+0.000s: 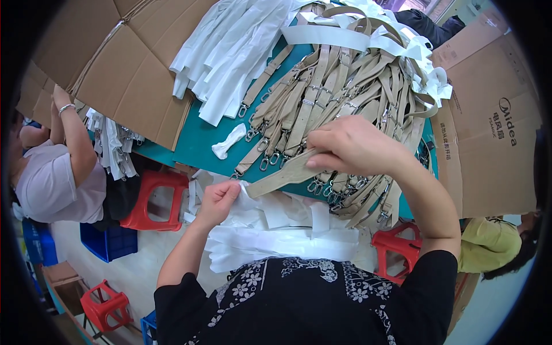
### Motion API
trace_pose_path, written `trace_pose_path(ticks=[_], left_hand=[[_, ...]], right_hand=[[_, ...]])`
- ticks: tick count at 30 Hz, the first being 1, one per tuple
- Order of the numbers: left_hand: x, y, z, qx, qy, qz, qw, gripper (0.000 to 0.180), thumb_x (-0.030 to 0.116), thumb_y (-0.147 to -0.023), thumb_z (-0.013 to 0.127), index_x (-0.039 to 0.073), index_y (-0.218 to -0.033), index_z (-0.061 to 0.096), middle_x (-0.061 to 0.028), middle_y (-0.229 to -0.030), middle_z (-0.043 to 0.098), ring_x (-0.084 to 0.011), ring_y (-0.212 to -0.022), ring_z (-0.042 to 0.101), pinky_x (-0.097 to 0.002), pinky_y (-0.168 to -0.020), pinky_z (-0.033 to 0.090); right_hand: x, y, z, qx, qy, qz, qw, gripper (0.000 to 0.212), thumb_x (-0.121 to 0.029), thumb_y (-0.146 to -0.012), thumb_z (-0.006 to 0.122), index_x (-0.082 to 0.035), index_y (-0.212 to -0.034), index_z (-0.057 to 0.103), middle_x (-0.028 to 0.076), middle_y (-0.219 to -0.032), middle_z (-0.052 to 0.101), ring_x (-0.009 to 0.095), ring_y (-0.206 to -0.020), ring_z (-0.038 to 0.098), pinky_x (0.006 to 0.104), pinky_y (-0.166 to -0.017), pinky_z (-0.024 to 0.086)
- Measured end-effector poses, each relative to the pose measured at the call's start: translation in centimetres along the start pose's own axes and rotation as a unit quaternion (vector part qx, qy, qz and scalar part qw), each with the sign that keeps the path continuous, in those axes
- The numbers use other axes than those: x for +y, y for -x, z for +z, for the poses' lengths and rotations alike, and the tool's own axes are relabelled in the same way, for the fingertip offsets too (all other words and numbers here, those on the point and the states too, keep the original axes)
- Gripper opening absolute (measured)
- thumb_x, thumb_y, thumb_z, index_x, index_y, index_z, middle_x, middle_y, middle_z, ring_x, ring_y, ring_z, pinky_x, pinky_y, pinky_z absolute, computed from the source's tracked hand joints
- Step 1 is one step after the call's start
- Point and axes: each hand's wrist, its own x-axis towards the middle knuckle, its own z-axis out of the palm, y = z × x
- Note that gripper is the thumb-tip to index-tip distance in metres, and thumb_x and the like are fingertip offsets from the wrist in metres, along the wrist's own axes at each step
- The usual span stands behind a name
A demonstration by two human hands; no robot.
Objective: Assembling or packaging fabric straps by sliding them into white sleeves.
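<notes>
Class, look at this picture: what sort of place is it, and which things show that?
Probably a small packing or assembly workshop: a heap of tan webbing straps with metal clips, flattened brown cardboard boxes, and a teal worktable with red plastic stools beside it.

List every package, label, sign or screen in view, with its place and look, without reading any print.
Printed cardboard box: right of the teal table, brown, flattened, dark print and a round logo.
Plain cardboard box: upper left, brown, flaps open, unprinted.
Small cardboard box: lower left floor, brown.
No screens or signs.
</notes>
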Motion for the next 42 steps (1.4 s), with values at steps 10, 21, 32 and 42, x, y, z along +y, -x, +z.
trace_pose_path(ticks=[10,21,32,42], left_hand=[[3.7,-1.4,2.3,-0.053,0.018,0.026,0.998,0.028,0.023,-0.090,0.049,-0.002,-0.081,0.060,0.0040,-0.067,0.053,-0.0032,-0.060,0.041,-0.0200,-0.053,0.035],[1.3,-0.6,0.7,0.057,-0.044,0.029,0.997,0.026,0.020,-0.089,0.051,-0.002,-0.078,0.059,0.0030,-0.067,0.053,-0.0049,-0.061,0.044,-0.0204,-0.053,0.035],[5.0,-1.8,3.3,-0.019,0.001,0.048,0.999,0.024,0.021,-0.089,0.051,-0.001,-0.082,0.060,0.0035,-0.067,0.054,-0.0031,-0.061,0.044,-0.0197,-0.052,0.035],[2.3,-0.8,0.9,0.014,-0.128,0.111,0.985,0.016,0.012,-0.086,0.053,-0.003,-0.081,0.059,-0.0059,-0.065,0.057,-0.0121,-0.058,0.050,-0.0245,-0.053,0.039]], right_hand=[[-4.1,-3.1,4.6,0.009,-0.072,0.012,0.997,0.023,-0.023,-0.082,0.051,0.000,-0.080,0.045,0.016,-0.071,0.053,0.034,-0.073,0.055,0.0408,-0.065,0.043],[3.1,1.1,1.7,-0.059,0.015,0.095,0.994,0.034,-0.038,-0.081,0.052,-0.005,-0.073,0.056,0.012,-0.063,0.057,0.031,-0.066,0.059,0.0412,-0.060,0.045],[-3.4,-2.4,4.6,-0.006,-0.048,0.032,0.998,0.031,-0.029,-0.083,0.052,-0.001,-0.070,0.050,0.016,-0.063,0.055,0.035,-0.067,0.056,0.0423,-0.061,0.044],[1.5,1.3,2.9,-0.228,-0.285,0.134,0.921,0.029,-0.031,-0.083,0.053,-0.003,-0.087,0.056,0.011,-0.070,0.059,0.025,-0.069,0.059,0.0347,-0.064,0.045]])
